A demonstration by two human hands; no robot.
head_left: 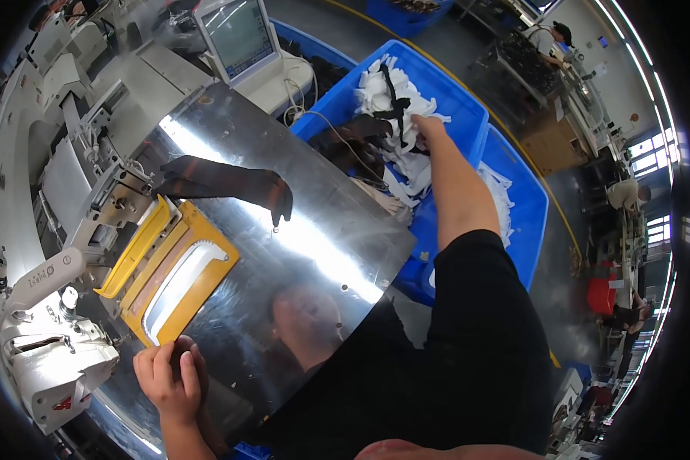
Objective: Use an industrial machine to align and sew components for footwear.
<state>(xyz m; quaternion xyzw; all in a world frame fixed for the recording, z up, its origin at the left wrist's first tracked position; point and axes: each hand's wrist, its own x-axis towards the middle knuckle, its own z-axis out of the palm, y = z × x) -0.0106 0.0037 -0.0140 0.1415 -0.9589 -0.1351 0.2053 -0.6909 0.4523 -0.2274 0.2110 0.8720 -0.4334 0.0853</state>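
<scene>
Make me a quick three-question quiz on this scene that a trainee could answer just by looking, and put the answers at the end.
1. Which of the person's hands reaches into the blue bin among the white pieces? a) left b) right c) both
2. True or false: the dark fabric piece lies on the metal tabletop.
3. Fill in the colour: the left hand is at the near end of a ____ frame.

Key:
1. b: the right hand is in the bin.
2. True: it lies across the metal surface.
3. Yellow.
</scene>
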